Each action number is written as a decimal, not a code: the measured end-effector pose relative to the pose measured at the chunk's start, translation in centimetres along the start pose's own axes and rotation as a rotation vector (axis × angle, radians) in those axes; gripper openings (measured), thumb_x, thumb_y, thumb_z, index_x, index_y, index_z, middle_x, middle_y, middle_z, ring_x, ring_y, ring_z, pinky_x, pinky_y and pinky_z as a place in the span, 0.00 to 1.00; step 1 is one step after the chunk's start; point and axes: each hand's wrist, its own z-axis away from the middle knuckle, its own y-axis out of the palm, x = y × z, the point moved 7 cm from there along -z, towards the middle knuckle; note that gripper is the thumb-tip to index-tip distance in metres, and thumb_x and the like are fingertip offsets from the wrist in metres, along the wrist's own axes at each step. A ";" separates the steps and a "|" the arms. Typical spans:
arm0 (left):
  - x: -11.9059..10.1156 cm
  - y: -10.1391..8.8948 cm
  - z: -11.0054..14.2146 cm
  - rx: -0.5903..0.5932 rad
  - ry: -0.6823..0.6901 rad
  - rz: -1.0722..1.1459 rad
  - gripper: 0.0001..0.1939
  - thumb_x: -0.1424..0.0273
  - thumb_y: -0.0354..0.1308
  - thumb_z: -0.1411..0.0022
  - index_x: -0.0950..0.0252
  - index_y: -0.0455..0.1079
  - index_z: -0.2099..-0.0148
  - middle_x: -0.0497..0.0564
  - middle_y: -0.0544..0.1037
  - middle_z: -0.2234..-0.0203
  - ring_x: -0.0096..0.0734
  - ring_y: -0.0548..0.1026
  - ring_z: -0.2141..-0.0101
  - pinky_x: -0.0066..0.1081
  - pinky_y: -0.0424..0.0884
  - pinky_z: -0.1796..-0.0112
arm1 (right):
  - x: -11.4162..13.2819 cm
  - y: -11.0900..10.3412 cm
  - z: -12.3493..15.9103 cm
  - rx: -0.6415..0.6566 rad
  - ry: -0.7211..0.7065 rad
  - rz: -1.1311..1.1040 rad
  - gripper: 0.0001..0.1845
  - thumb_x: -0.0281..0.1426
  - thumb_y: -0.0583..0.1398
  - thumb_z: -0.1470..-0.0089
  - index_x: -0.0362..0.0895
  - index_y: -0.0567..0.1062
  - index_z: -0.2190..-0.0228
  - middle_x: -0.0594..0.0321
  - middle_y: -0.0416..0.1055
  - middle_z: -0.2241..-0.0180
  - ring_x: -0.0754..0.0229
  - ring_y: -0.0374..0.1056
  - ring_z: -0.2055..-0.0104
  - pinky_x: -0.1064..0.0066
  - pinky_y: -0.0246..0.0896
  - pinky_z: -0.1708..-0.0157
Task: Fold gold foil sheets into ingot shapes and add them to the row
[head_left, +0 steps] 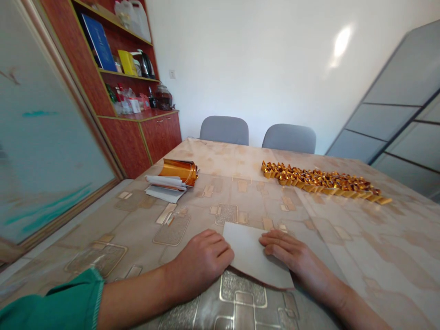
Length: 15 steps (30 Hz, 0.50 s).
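Note:
A white sheet of paper (256, 254) lies on the table in front of me, its near edge bowed up slightly and showing a brownish rim. At its left edge, my left hand (209, 254) is closed with curled fingers that pinch the paper. My right hand (287, 247) rests on the sheet's right part, its fingers stretched out and lying on the paper. The underside of the sheet is hidden.
Gold foil sheets (178, 169) and a stack of white-backed papers (167, 188) lie at the left. Rows of folded gold paper pieces (319, 181) stand at the right. Two grey chairs (223, 129) are behind the patterned table (137, 229).

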 end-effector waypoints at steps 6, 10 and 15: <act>1.5 -0.8 0.7 -0.007 -0.160 0.178 0.11 0.72 0.47 0.31 0.64 0.68 0.64 0.50 0.74 0.74 0.33 0.73 0.72 0.30 0.67 0.70 | 0.4 -0.2 0.1 0.113 0.049 -0.057 0.09 0.30 0.59 0.39 0.46 0.75 0.57 0.56 0.74 0.51 0.51 0.68 0.49 0.55 0.64 0.47; 2.7 -0.1 0.6 -0.003 -0.271 0.244 0.07 0.70 0.49 0.31 0.63 0.68 0.59 0.49 0.77 0.71 0.32 0.76 0.71 0.29 0.70 0.70 | -0.4 -0.3 0.1 0.042 0.157 -0.179 0.11 0.34 0.53 0.34 0.47 0.76 0.61 0.59 0.75 0.57 0.54 0.69 0.53 0.55 0.58 0.44; 3.5 0.4 0.0 -0.011 -0.297 0.272 0.16 0.70 0.52 0.31 0.61 0.61 0.42 0.52 0.80 0.57 0.33 0.80 0.61 0.30 0.76 0.62 | -2.2 0.5 -0.4 -0.064 0.332 -0.204 0.15 0.33 0.52 0.33 0.45 0.75 0.68 0.58 0.74 0.67 0.55 0.68 0.62 0.61 0.64 0.59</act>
